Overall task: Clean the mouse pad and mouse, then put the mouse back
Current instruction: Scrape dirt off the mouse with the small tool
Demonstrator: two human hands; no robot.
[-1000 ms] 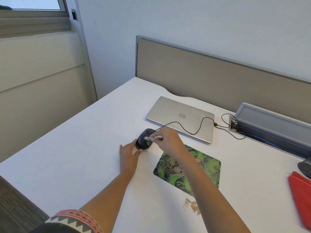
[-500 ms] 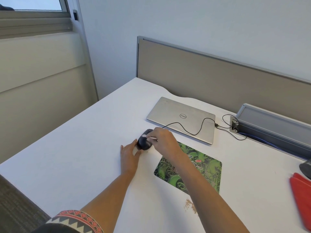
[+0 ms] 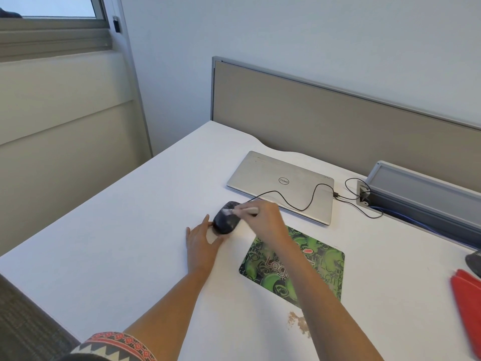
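Observation:
A black wired mouse (image 3: 226,220) lies on the white desk (image 3: 125,230), left of the green patterned mouse pad (image 3: 322,264). My left hand (image 3: 200,241) steadies the mouse from the near-left side, thumb and fingers against its rear end. My right hand (image 3: 265,220) pinches a small light-coloured brush (image 3: 242,211) whose tip touches the top of the mouse. The brush is blurred. My right forearm crosses over the mouse pad and hides its middle.
A shut silver laptop (image 3: 281,183) sits behind the mouse, with the black mouse cable (image 3: 309,201) running across it to a grey cable tray (image 3: 426,196). Brown crumbs (image 3: 296,321) lie near the pad's front. A red cloth (image 3: 468,303) is at the right edge.
My right hand has slid the brush a little back and forth over the mouse top. My left hand and the mouse have stayed in place.

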